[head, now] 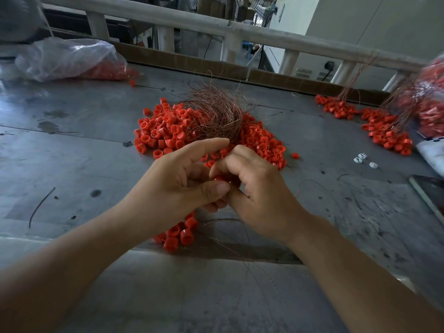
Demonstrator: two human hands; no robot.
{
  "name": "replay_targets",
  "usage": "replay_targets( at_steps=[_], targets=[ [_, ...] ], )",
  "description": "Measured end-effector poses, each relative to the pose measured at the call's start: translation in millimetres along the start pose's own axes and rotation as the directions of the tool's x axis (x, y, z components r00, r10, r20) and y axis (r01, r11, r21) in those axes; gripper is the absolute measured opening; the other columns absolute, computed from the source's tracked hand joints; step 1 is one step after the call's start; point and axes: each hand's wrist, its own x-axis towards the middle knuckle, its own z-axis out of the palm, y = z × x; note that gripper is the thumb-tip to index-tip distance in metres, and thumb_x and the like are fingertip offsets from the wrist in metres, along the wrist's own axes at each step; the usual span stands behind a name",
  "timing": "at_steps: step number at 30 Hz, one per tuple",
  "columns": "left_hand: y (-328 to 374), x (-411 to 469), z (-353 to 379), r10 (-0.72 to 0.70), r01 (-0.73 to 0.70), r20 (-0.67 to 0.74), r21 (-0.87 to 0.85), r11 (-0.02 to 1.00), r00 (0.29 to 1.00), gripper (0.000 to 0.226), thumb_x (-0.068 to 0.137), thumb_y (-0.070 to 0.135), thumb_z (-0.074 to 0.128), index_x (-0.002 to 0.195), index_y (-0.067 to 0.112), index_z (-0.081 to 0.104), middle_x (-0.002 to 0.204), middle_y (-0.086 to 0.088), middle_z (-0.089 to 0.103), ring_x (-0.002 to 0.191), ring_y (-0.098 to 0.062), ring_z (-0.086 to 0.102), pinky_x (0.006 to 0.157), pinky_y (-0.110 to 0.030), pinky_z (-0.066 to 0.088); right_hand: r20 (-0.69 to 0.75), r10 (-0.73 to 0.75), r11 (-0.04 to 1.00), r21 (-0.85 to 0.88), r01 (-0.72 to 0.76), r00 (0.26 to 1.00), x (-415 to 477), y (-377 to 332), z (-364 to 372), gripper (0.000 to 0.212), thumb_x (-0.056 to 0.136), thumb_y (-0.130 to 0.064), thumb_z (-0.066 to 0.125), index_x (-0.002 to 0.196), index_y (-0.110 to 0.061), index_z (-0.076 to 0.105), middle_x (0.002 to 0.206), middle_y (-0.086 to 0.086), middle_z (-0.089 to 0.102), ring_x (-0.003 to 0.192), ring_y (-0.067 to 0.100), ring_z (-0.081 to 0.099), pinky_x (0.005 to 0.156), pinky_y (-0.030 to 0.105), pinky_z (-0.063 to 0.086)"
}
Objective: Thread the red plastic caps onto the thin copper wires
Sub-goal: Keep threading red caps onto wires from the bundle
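Cap (pixel 219 178) seemingly against left hand (pixel 177 181) thumb

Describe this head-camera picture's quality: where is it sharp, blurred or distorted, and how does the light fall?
Head view: the central red caps are sharp; the bagged caps at the right edge are blurred; the railing bows from wide-angle distortion; light is soft, with a dull sheen on the grey table and only weak shadows.

small red round plastic caps (pixel 165 127): smooth, faintly glossy moulded plastic
tangled bundle of thin copper wires (pixel 216 111): fine bare metal, reddish sheen
flat grey tabletop (pixel 72 145): matt, scuffed, stained
clear crinkled bag (pixel 67 56): thin shiny plastic film
brown edge strip (pixel 192 62): matt cardboard
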Motion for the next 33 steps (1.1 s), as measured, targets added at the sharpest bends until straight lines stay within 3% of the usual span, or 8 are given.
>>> replay_targets(
  at_steps=[4,10,15,20,23,25,30,33],
  targets=[
    [2.7,2.7,-1.9,-0.078,0.078,0.003,-0.107,0.991,0.997,0.052,0.064,0.029,0.075,0.112,0.026,0.056,0.080,-0.010,0.070,0.068,-0.020,0.069,0.059,-0.022,0.054,-0.055,-0.019,1.000,0.000,0.019,0.998,1.0,0.4,-0.4,0.011,0.077,-0.013,0.068,0.080,-0.004,0.064,0.081,-0.003,0.051,0.070,0.007,0.051,0.064,0.019,0.045],
    [4.8,5.7,-8.8,-0.098,0.081,-0.073,-0.204,0.976,0.993,0.045,0.057,0.023,0.074,0.101,0.022,0.064,0.079,-0.013,0.071,0.068,-0.022,0.068,0.055,-0.024,0.055,-0.059,0.059,0.997,0.048,-0.057,0.996,1.8,2.2,-3.3,0.041,0.067,-0.030,0.073,0.102,-0.010,0.062,0.085,-0.009,0.056,0.077,0.002,0.055,0.071,0.010,0.043],
    [5.0,9.4,-18.0,-0.083,0.038,-0.118,-0.344,0.938,0.990,0.035,0.068,0.011,0.060,0.103,0.013,0.062,0.076,-0.011,0.072,0.064,-0.019,0.068,0.048,-0.022,0.050,-0.106,0.089,0.996,0.042,-0.085,0.990,3.5,5.1,-8.1,0.018,0.079,-0.019,0.065,0.091,-0.007,0.067,0.080,-0.015,0.058,0.077,-0.002,0.056,0.068,0.008,0.042],
    [6.2,9.5,-24.5,-0.100,0.040,-0.177,-0.315,0.948,0.979,0.031,0.065,0.000,0.052,0.091,0.011,0.067,0.069,-0.010,0.069,0.055,-0.016,0.062,0.044,-0.019,0.046,-0.148,0.090,0.993,-0.066,-0.100,0.985,2.8,3.9,-15.6,0.006,0.079,-0.013,0.065,0.080,-0.009,0.068,0.076,-0.007,0.061,0.068,-0.002,0.054,0.065,0.006,0.039],
    [6.3,9.7,-23.8,-0.103,0.060,-0.200,-0.211,0.976,0.974,0.021,0.058,0.000,0.074,0.072,0.015,0.071,0.062,-0.006,0.066,0.051,-0.011,0.059,0.044,-0.017,0.046,-0.099,0.136,0.984,-0.102,-0.146,0.986,2.8,4.8,-15.9,0.003,0.080,-0.010,0.067,0.077,-0.011,0.067,0.073,-0.005,0.058,0.064,-0.001,0.049,0.062,0.009,0.038],
    [2.1,10.0,-22.8,-0.101,0.099,-0.245,-0.020,0.995,0.964,0.026,0.064,-0.008,0.069,0.062,0.019,0.070,0.057,-0.003,0.065,0.049,-0.011,0.059,0.047,-0.016,0.049,-0.057,0.175,0.975,-0.133,-0.181,0.983,3.1,6.0,-14.6,0.005,0.080,-0.010,0.067,0.076,-0.011,0.067,0.070,-0.010,0.053,0.063,0.000,0.047,0.062,0.010,0.039],
    [-7.8,9.8,-25.6,-0.107,0.195,-0.230,0.404,0.894,0.967,0.039,0.069,-0.005,0.068,0.069,0.034,0.068,0.065,0.010,0.068,0.056,-0.008,0.064,0.058,-0.021,0.054,0.075,0.246,0.950,-0.215,-0.226,0.966,2.8,7.8,-13.2,0.005,0.081,-0.014,0.066,0.077,-0.013,0.066,0.070,-0.015,0.048,0.064,-0.001,0.045,0.062,0.012,0.039],
    [-9.2,10.0,-26.2,-0.114,0.195,-0.187,0.505,0.841,0.976,0.034,0.067,0.005,0.071,0.065,0.039,0.067,0.065,0.018,0.066,0.058,0.001,0.061,0.054,-0.010,0.047,0.148,0.268,0.940,-0.256,-0.225,0.952,1.7,8.1,-11.5,0.005,0.083,-0.019,0.064,0.080,-0.015,0.066,0.072,-0.014,0.048,0.068,0.002,0.047,0.066,0.018,0.042]
  ],
)
